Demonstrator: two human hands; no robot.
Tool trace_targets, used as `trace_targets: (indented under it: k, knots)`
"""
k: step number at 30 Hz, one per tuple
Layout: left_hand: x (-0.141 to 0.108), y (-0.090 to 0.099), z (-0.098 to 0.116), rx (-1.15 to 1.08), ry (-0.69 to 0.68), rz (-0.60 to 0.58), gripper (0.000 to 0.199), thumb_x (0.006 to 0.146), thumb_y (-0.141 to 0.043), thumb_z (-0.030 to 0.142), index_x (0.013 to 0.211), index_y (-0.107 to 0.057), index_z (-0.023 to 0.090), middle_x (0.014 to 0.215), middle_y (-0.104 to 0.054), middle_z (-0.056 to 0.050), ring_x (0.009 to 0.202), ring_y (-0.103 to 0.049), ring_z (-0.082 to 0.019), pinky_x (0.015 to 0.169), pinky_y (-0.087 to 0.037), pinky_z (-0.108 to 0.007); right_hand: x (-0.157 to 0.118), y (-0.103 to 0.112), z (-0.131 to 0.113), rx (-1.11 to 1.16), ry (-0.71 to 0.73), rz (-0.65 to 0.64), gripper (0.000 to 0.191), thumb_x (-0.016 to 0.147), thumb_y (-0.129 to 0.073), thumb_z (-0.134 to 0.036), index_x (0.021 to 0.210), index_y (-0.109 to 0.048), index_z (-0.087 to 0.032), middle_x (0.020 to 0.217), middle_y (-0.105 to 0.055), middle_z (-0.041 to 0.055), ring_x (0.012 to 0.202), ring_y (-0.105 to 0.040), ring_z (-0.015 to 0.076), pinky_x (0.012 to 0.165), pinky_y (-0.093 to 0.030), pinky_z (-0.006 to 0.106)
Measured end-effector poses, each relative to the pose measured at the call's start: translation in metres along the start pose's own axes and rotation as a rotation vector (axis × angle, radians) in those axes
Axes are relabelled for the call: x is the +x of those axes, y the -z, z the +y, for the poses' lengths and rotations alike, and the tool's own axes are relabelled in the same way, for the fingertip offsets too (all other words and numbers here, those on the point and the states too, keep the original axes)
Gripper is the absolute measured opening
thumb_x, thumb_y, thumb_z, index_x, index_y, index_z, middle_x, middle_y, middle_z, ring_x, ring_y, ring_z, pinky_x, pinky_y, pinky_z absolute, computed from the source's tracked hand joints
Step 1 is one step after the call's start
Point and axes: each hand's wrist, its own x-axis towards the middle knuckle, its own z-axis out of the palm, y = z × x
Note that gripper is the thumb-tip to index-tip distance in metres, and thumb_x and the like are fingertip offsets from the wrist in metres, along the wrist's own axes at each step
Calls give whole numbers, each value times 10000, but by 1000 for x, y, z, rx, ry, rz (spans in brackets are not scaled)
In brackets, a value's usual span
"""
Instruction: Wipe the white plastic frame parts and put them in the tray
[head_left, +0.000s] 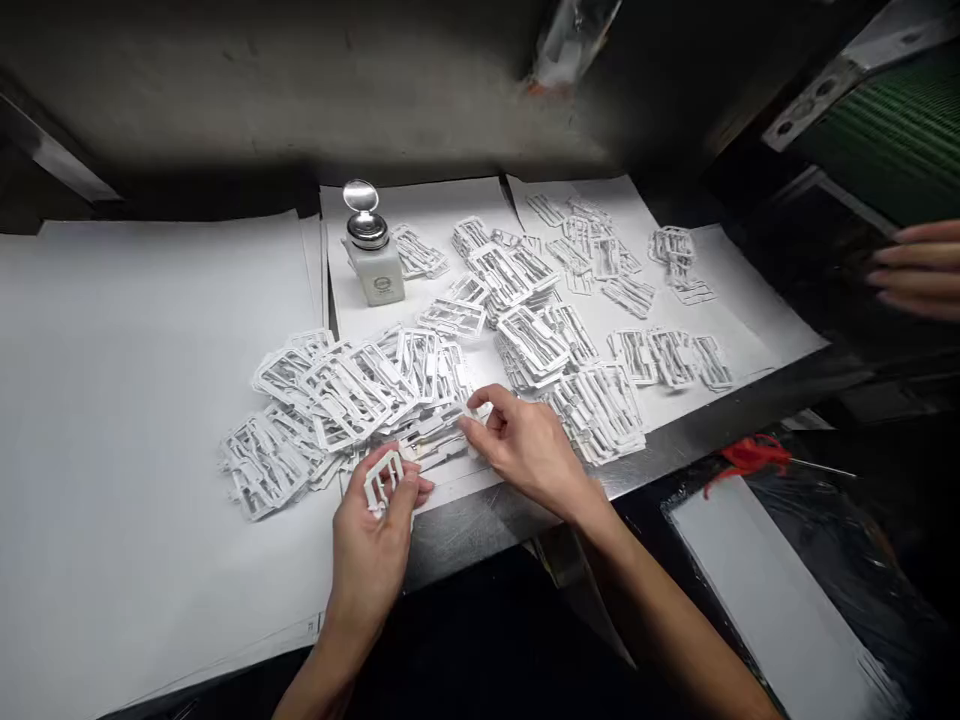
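My left hand point(375, 540) is closed around a small white frame-shaped part point(385, 483) with slots cut through it, held near the table's front edge. My right hand point(525, 440) is bent in a pinch, with thumb and forefinger at the right end of another thin white cut-out frame point(435, 435) lying at the front of the heap. A large loose heap of the same white frames point(352, 390) spreads just beyond my left hand. To the right, past my right hand, lie neater stacks of them point(532, 345).
White paper sheets point(150, 420) cover the metal table point(480, 520). A pump-top bottle point(377, 270) with its lid up stands behind the heap. More frames point(592, 240) lie at the back right. Another person's hand point(922, 268) shows at the right edge. A red tangle point(754, 455) lies lower right.
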Motion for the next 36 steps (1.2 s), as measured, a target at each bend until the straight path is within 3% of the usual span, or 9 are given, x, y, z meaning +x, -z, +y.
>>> trace_targets:
  k: [5, 10, 14, 16, 20, 25, 29, 33, 36]
  knots:
    - [-1, 7, -4, -52, 28, -23, 437, 726, -670, 381, 1097, -580, 168, 757, -665, -15, 746, -618, -138, 754, -478, -261, -1, 11, 8, 337, -39, -246, 189, 837, -563, -337, 764, -591, -165, 557, -544, -30, 488, -445, 85, 468, -297, 188]
    - [-4, 22, 15, -173, 107, 5, 289, 719, -679, 363, 935, -646, 174, 803, -647, -7, 727, -597, -122, 663, -465, -199, -13, 31, 11, 709, -126, -523, 218, 768, -671, -332, 725, -583, -137, 488, -450, -71, 412, -325, 43, 395, -228, 166]
    - [0, 27, 24, -270, 559, -667, 330, 828, -527, 409, 894, -655, 112, 813, -670, -113, 669, -637, -200, 596, -489, -279, -17, 25, 12, 800, -152, -765, 266, 738, -705, -353, 706, -588, -116, 514, -497, -57, 417, -366, 32, 405, -284, 151]
    - [0, 26, 20, -304, 634, -855, 364, 861, -468, 404, 944, -642, 94, 813, -677, -149, 636, -650, -219, 554, -476, -278, -16, 18, 13, 804, -156, -794, 283, 733, -708, -372, 716, -600, -111, 537, -531, -43, 445, -409, 39, 426, -312, 150]
    - [-1, 22, 4, -445, 652, -843, 337, 890, -423, 373, 928, -624, 106, 830, -687, -164, 617, -643, -186, 585, -470, -266, -18, 14, 16, 799, -165, -688, 280, 745, -697, -387, 798, -651, -116, 527, -516, -53, 453, -400, 41, 435, -320, 156]
    - [-3, 18, -2, -562, 747, -765, 329, 897, -414, 374, 939, -620, 121, 866, -686, -157, 633, -634, -155, 609, -473, -252, -29, 14, 13, 733, -124, -218, 209, 782, -670, -347, 849, -687, -149, 662, -597, -19, 528, -484, 63, 461, -379, 167]
    - [-6, 15, 2, -564, 695, -756, 323, 897, -421, 354, 945, -633, 115, 778, -673, -109, 623, -625, -163, 577, -476, -255, -39, 4, 3, 550, 45, -165, 155, 791, -667, -264, 925, -685, -189, 893, -648, 15, 692, -592, 112, 591, -468, 213]
    - [-6, 13, 5, -527, 683, -745, 321, 897, -424, 350, 941, -634, 111, 815, -673, -120, 632, -621, -160, 585, -484, -260, -40, 3, 0, 224, 137, 7, 102, 809, -618, -177, 896, -670, -165, 854, -634, 21, 686, -576, 117, 627, -456, 239]
    - [-4, 11, 5, -534, 697, -714, 333, 895, -425, 359, 949, -632, 104, 855, -675, -140, 654, -628, -165, 592, -489, -259, -41, 8, 1, 178, 124, 104, 91, 822, -602, -186, 895, -647, -156, 829, -620, 17, 640, -556, 105, 603, -446, 232]
